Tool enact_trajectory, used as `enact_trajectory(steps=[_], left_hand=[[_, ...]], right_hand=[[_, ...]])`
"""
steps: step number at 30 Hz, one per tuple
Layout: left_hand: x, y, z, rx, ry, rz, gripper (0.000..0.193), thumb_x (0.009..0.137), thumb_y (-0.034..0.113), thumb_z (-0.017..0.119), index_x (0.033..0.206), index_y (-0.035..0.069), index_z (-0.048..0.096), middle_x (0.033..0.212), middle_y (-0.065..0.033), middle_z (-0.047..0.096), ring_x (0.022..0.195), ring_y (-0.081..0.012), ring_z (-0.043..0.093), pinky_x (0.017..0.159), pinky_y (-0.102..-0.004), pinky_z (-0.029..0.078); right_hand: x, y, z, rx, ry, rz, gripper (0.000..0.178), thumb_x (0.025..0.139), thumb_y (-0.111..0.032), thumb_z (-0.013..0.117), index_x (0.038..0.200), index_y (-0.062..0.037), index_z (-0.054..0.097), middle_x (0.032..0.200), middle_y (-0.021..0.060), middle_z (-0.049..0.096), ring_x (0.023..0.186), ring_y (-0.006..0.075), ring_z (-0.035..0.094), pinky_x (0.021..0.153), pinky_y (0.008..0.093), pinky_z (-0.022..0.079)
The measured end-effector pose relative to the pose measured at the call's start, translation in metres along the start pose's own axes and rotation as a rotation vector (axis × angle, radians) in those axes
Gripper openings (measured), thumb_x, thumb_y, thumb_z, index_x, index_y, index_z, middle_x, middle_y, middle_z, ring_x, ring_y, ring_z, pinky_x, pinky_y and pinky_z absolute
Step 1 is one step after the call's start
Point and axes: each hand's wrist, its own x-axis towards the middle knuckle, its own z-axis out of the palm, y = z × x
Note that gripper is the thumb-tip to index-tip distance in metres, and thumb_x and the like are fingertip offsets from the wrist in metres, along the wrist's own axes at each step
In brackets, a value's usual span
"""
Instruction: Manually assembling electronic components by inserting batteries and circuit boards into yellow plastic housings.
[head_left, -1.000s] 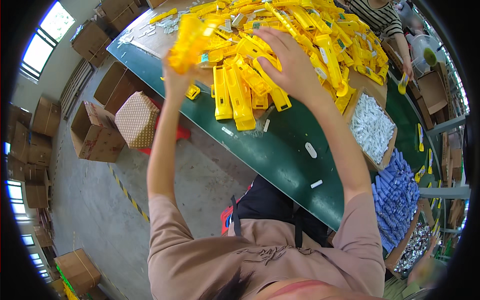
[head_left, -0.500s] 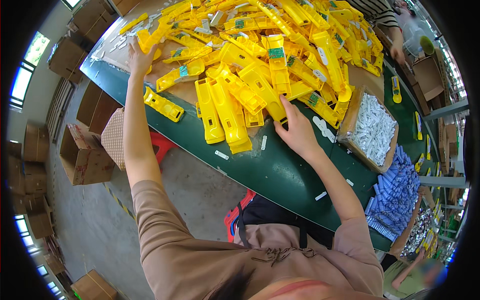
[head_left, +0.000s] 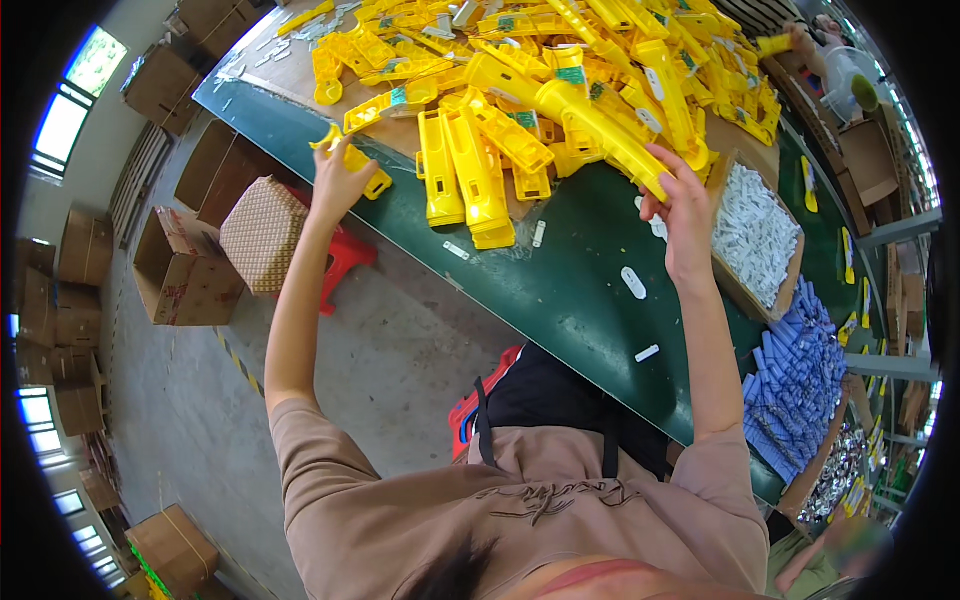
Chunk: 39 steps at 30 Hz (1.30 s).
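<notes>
In my right hand is the lower end of a long yellow plastic housing, its closed, rounded side up. It is tilted over the front of the pile of yellow housings, some with green circuit boards. My left hand is at the table's left edge, its fingers closed on another yellow plastic housing, which the hand partly covers. Between my hands, several yellow housings lie side by side on the green table. Small white plastic strips are scattered in front of them.
An open box of white plastic pieces stands right of my right hand, with a heap of blue cylindrical parts nearer me. Cardboard boxes, a padded stool top and a red stool are to the left. Another person's hand is at far right.
My left hand has come back from the far left of the pile to the housing at the table edge. My right hand has lifted a long yellow housing from the pile. The view has shifted slightly.
</notes>
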Motion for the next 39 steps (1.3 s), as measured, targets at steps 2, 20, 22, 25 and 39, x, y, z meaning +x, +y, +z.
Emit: enact_trajectory(steps=[2, 20, 22, 25, 39], left_hand=[[0.006, 0.014, -0.010, -0.112, 0.022, -0.105, 0.065, 0.071, 0.036, 0.070, 0.123, 0.004, 0.051, 0.127, -0.0296, 0.036, 0.114, -0.0408, 0.047, 0.096, -0.0397, 0.041], [0.044, 0.208, -0.050, -0.427, -0.332, 0.369, 0.049, 0.087, 0.032, 0.059, 0.129, 0.010, 0.046, 0.119, -0.0164, 0.056, 0.112, -0.0308, 0.051, 0.094, -0.0388, 0.041], [-0.017, 0.244, -0.059, -0.447, -0.436, 0.730, 0.052, 0.086, 0.034, 0.058, 0.130, 0.008, 0.044, 0.120, -0.0160, 0.055, 0.112, -0.0323, 0.051, 0.094, -0.0392, 0.041], [-0.043, 0.256, -0.075, -0.524, -0.799, 0.568, 0.044, 0.090, 0.036, 0.052, 0.122, 0.004, 0.052, 0.106, -0.0163, 0.062, 0.097, -0.0318, 0.059, 0.086, -0.0397, 0.045], [0.197, 0.044, -0.018, 0.159, 0.304, 0.216, 0.070, 0.086, 0.058, 0.045, 0.135, 0.009, 0.037, 0.121, -0.0265, 0.051, 0.109, -0.0414, 0.053, 0.091, -0.0454, 0.041]], right_hand=[[-0.013, -0.008, -0.012, 0.062, 0.051, 0.054, 0.040, 0.089, -0.028, 0.045, 0.120, -0.0032, 0.054, 0.073, 0.0043, 0.057, 0.059, 0.0091, 0.051, 0.055, 0.0212, 0.042], [-0.052, -0.025, -0.059, -0.100, 0.165, 0.116, 0.053, 0.095, -0.047, 0.031, 0.090, -0.0035, 0.061, 0.060, 0.0027, 0.053, 0.048, 0.0072, 0.045, 0.045, 0.0200, 0.033], [-0.049, -0.024, -0.038, -0.101, 0.108, 0.079, 0.057, 0.096, -0.047, 0.028, 0.090, -0.0025, 0.063, 0.061, 0.0030, 0.054, 0.047, 0.0067, 0.044, 0.044, 0.0195, 0.032], [-0.035, -0.025, -0.020, -0.071, 0.028, 0.012, 0.059, 0.096, -0.049, 0.023, 0.098, -0.0027, 0.060, 0.064, 0.0030, 0.055, 0.049, 0.0061, 0.045, 0.046, 0.0183, 0.033], [-0.007, 0.049, 0.144, -1.200, -0.292, -0.091, 0.083, 0.078, -0.041, 0.062, 0.143, -0.0112, 0.019, 0.091, 0.0235, 0.060, 0.073, 0.0362, 0.064, 0.064, 0.0429, 0.053]])
